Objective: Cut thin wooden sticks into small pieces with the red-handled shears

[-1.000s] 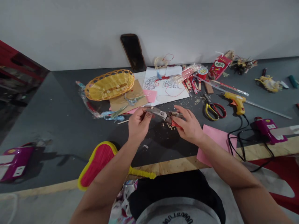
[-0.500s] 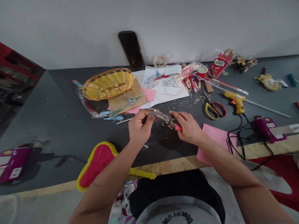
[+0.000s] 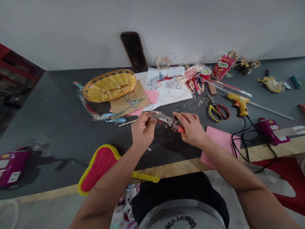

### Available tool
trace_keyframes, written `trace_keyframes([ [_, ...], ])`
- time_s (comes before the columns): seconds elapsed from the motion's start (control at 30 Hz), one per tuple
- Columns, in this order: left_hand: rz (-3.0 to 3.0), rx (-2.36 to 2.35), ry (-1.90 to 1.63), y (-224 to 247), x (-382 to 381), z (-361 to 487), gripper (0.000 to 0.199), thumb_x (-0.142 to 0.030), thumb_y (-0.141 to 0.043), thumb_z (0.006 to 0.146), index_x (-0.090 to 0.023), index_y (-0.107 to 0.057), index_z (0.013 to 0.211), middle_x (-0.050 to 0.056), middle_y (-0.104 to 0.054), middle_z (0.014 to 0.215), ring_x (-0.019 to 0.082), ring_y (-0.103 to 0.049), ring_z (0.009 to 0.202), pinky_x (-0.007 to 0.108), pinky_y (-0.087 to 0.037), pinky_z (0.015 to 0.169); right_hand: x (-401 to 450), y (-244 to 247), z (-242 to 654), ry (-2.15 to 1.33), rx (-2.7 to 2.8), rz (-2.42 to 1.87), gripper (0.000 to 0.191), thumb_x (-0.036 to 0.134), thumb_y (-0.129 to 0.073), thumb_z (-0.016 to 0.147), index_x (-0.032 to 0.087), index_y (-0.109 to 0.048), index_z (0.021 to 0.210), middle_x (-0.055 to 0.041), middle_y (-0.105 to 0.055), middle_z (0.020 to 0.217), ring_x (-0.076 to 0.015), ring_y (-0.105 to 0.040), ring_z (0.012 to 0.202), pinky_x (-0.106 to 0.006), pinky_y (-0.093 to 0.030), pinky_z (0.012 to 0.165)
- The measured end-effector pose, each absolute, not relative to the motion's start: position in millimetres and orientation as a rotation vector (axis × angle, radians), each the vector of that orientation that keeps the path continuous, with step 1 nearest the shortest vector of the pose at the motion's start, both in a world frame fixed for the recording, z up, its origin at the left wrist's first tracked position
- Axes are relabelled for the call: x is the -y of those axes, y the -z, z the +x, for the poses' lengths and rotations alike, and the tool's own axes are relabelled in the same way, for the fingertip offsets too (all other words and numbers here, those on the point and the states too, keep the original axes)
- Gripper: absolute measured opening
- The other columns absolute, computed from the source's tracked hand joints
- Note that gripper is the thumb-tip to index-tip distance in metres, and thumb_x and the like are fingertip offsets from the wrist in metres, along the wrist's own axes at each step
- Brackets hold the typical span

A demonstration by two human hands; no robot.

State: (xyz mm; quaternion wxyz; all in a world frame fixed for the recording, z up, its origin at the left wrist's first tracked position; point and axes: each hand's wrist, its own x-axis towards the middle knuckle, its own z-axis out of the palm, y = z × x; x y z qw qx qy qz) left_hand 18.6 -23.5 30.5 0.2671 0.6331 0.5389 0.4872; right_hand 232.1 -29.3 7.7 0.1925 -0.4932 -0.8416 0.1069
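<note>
My right hand (image 3: 192, 127) is wrapped round the red handles of a pair of pruning shears (image 3: 168, 120), which point left above the dark table. My left hand (image 3: 143, 128) is closed in a pinch at the tip of the blades. Whatever its thumb and fingers hold there is too small and hidden to make out. Small pale crumbs lie on the table under the shears. A thin stick (image 3: 127, 123) lies just left of my left hand.
Behind my hands are a yellow wicker basket (image 3: 111, 87), printed paper (image 3: 175, 95) and a leaning phone (image 3: 134, 52). To the right lie pliers (image 3: 216, 111), a yellow glue gun (image 3: 240, 103) with a black cord, and pink paper (image 3: 220, 143). A red and yellow fan (image 3: 102, 165) overhangs the front edge.
Both hands stay almost where they were, with the shears still between them. The view has shifted very slightly.
</note>
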Motion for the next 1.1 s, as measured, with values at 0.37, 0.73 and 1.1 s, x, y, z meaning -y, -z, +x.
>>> trace_keyframes([
  [0.37,1.542,-1.309,-1.172,-18,18,12,0.031,-0.047,-0.058,0.094,-0.019,-0.072,0.091,0.003,-0.073,0.072,0.012,-0.051,0.051,0.026,-0.036,0.049,25,-5,239,-0.378,2.369,-1.328,0.070,0.012,-0.049,0.077,0.017,-0.045,0.146,-0.0153,-0.060,0.130,-0.0305,-0.055,0.119,-0.045,-0.043,0.098],
  [0.73,1.478,-1.269,-1.271,-19,17,17,0.036,-0.052,-0.064,0.090,-0.017,-0.072,0.092,0.005,-0.075,0.074,0.017,-0.068,0.067,0.025,-0.049,0.059,30,-11,235,-0.391,2.339,-1.389,0.060,0.010,-0.049,0.079,0.016,-0.051,0.138,-0.0150,-0.062,0.125,-0.0297,-0.056,0.113,-0.043,-0.044,0.092],
  [1.1,1.557,-1.391,-1.263,-24,19,16,0.021,-0.038,-0.069,0.085,-0.018,-0.066,0.080,-0.001,-0.067,0.058,0.011,-0.054,0.047,0.022,-0.038,0.047,25,-7,239,-0.352,2.400,-1.360,0.075,0.012,-0.051,0.075,0.016,-0.042,0.149,-0.0158,-0.058,0.134,-0.0315,-0.052,0.121,-0.046,-0.039,0.097],
])
